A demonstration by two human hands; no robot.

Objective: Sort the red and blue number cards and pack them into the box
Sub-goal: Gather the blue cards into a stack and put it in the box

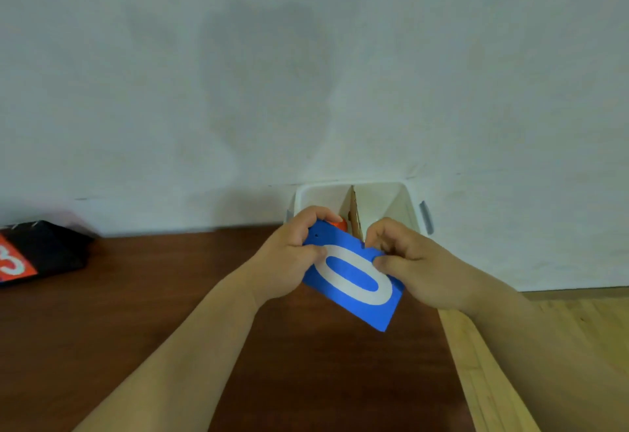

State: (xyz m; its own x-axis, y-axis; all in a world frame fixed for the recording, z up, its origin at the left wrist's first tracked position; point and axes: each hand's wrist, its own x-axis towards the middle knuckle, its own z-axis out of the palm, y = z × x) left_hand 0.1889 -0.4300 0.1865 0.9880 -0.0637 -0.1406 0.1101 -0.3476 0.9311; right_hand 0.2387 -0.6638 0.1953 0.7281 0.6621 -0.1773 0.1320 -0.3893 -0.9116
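both hands hold blue card [354, 281], long axis slanting down-right

left hand [289, 254] bare | right hand [413, 261] bare | forearms [190, 346] bare

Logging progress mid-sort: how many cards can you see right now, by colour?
Blue cards: 1, the 0 card held by the left hand and right hand.
Red cards: 2, the 3 card at far left and a red corner behind the 0 card.
Total: 3 in view.
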